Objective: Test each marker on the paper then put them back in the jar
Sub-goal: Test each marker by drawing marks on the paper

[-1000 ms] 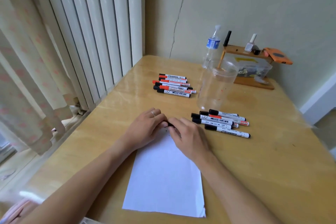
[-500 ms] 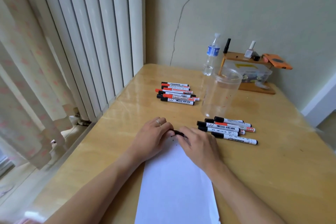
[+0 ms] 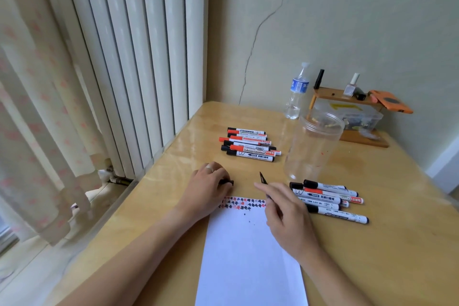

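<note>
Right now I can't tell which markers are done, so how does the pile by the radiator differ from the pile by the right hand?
The far pile lies left of the jar, out of both hands' reach; the near pile lies in front of the jar, beside the right hand. The far pile shows several red caps; the near pile shows mostly black ones. Both lie capped in rows on the table, none in the jar.

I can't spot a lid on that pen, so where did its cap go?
The black cap is pinched in the left hand, just above the top left corner of the paper, across from the uncapped marker in the right hand.
</note>
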The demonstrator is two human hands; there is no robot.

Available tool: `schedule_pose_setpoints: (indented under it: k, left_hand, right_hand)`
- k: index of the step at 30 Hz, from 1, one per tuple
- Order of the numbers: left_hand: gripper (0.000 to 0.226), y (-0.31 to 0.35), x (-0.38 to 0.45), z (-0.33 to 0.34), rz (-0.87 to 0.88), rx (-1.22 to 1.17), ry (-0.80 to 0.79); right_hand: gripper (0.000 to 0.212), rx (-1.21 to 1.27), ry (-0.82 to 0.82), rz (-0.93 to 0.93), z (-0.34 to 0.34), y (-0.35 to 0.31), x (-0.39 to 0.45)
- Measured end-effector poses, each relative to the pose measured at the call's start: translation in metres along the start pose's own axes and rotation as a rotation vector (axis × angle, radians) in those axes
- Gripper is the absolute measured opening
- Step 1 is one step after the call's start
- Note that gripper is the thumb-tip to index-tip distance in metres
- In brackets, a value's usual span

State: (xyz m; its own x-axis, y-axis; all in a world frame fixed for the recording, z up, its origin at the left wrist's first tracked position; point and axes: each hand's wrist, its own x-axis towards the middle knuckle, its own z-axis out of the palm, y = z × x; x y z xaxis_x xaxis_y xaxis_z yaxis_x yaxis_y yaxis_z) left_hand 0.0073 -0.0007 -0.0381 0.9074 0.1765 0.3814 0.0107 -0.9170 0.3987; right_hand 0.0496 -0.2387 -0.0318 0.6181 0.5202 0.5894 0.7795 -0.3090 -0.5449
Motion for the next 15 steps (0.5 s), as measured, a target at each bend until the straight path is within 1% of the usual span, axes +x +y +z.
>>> schedule_pose_setpoints:
  k: [1,3,5,7,9,11,12,14,15]
  left_hand:
    - [0.02,-0.003,-0.002,0.001,0.002,-0.016,-0.009]
    - [0.021,-0.007,-0.006,0.002,0.008,-0.042,-0.006]
    - [0.029,-0.006,-0.008,-0.001,-0.001,-0.054,-0.029]
    - [0.04,-0.003,-0.008,-0.003,-0.025,-0.07,-0.045]
    - [0.046,-0.001,-0.008,-0.003,-0.03,-0.076,-0.049]
    - [0.046,0.0,-0.012,-0.001,-0.02,-0.074,-0.057]
    - [0.045,0.0,-0.012,-0.001,-0.009,-0.066,-0.063]
    - [0.043,-0.001,-0.013,0.0,0.007,-0.048,-0.086]
    - [0.043,-0.001,-0.013,0.0,0.011,-0.045,-0.092]
  right_hand:
    - [0.048,0.107,-0.015,0.06,-0.002,0.0,-0.001]
    - [0.049,0.386,-0.044,0.253,-0.006,-0.004,0.0]
    - [0.051,0.612,-0.063,0.401,-0.008,-0.008,0.003]
    - [0.047,0.661,-0.075,0.446,-0.008,-0.01,0.006]
    - [0.031,0.649,-0.069,0.434,-0.009,-0.014,0.01]
    - [0.017,0.616,-0.081,0.429,-0.008,-0.018,0.011]
    - [0.016,0.595,-0.086,0.428,-0.007,-0.02,0.013]
    - [0.025,0.576,-0.098,0.45,-0.005,-0.021,0.013]
    - [0.025,0.574,-0.097,0.474,-0.004,-0.022,0.014]
